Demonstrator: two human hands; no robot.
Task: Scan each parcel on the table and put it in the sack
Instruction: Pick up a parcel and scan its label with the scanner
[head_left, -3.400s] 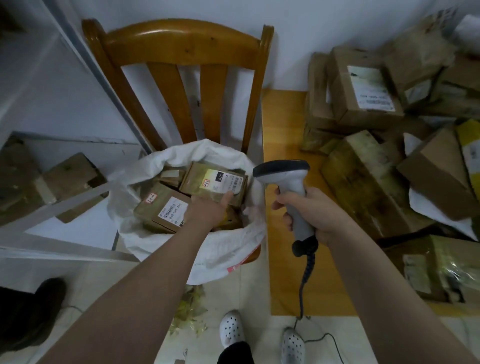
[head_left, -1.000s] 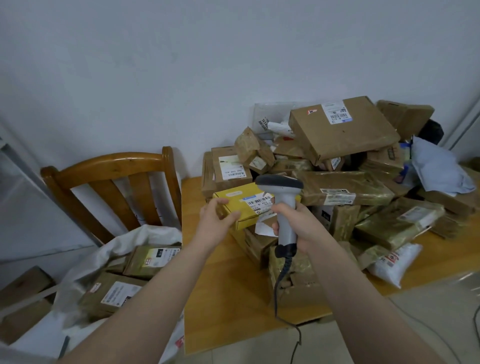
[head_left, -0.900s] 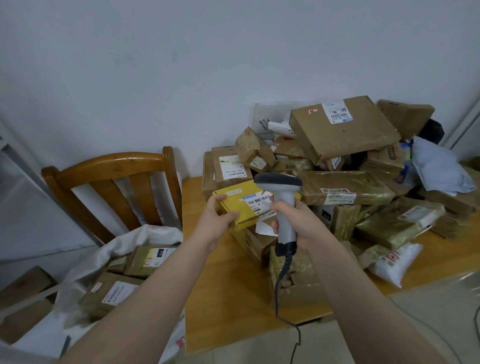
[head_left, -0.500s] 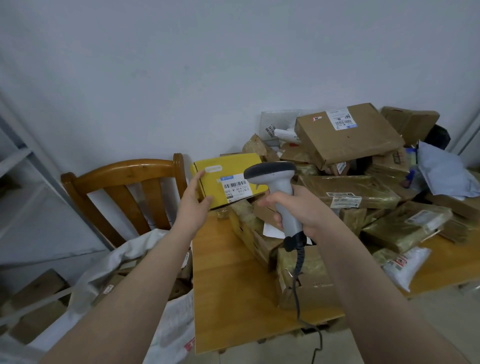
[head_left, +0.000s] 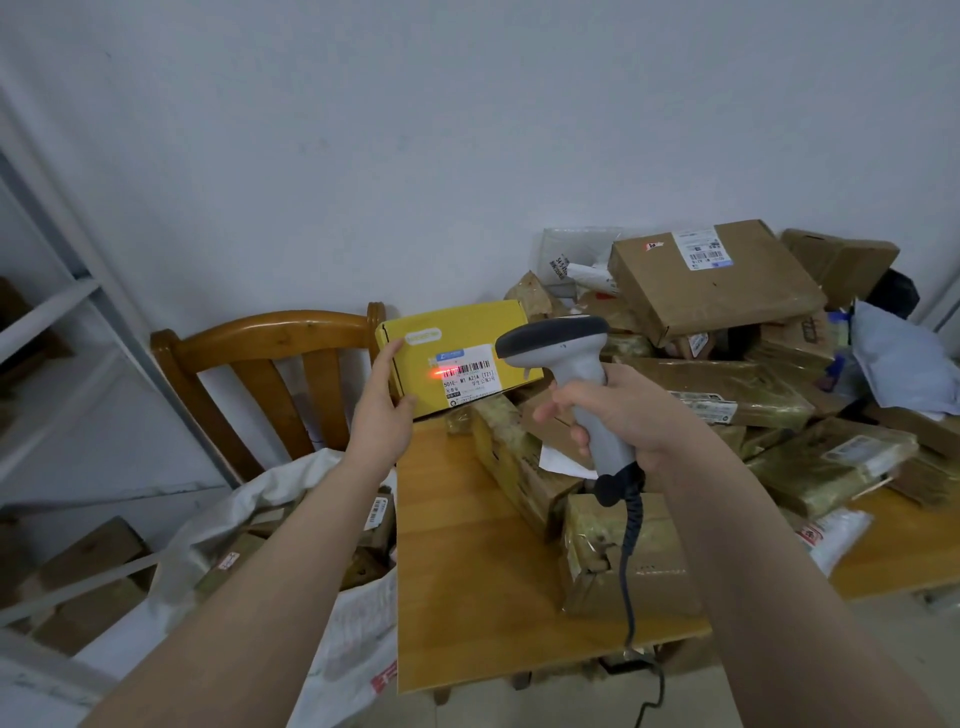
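1. Off the pile (head_left: 717, 291) where it lay a second earlier, the yellow box (head_left: 457, 332) was held up, a red beam now across its label (head_left: 467, 374).
2. The left hand (head_left: 382, 415) gripped the box's left edge above the table (head_left: 467, 571) corner, beside the chair (head_left: 260, 338).
3. The right hand (head_left: 623, 415) clenched the scanner (head_left: 566, 364) handle; the sack (head_left: 353, 623) stood lower left.

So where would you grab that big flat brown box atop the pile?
Probably by its near edge, coming from the front: the big flat brown box lies tilted on top, and that edge overhangs the parcels below, leaving room to get underneath.
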